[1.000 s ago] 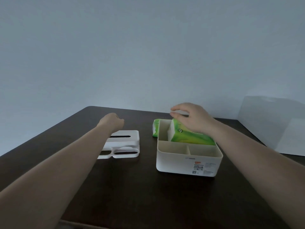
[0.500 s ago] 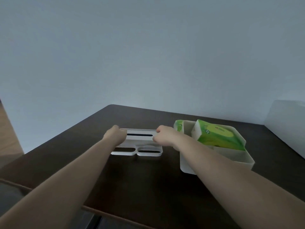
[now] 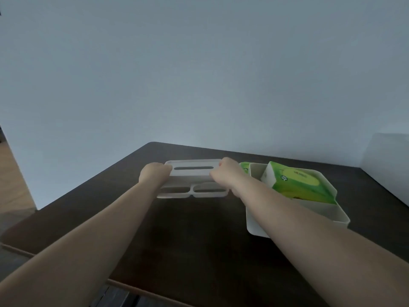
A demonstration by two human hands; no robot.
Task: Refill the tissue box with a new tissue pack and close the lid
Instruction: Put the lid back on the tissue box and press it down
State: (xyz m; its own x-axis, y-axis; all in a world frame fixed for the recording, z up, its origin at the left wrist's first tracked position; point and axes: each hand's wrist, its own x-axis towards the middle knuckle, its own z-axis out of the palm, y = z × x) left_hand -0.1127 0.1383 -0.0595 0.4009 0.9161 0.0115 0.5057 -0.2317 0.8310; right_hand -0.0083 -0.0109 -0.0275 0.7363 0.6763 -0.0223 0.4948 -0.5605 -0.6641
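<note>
White plastic is what both hands are closed around: the left hand (image 3: 152, 177) grips the left end of the lid (image 3: 192, 180) and the right hand (image 3: 229, 175) grips its right end, fingers curled over the edges. Whether the lid rests on the table (image 3: 188, 235) or is just lifted off it cannot be told. Its long dispensing slot faces up, with two smaller openings nearer the person.

Just to the right stands the open tissue box (image 3: 254, 227), its near side crossed by the right forearm. The green tissue pack (image 3: 296, 185) sits in it tilted, one corner sticking up well above the rim (so it is not fully seated). A second green pack (image 3: 244, 167) peeks out behind the box.

My judgement is that the raised corner is the main risk: a lid brought down now would likely rock on the pack and fail to seat, or crush the tissues. The forearm could also nudge the box while swinging across.
</note>
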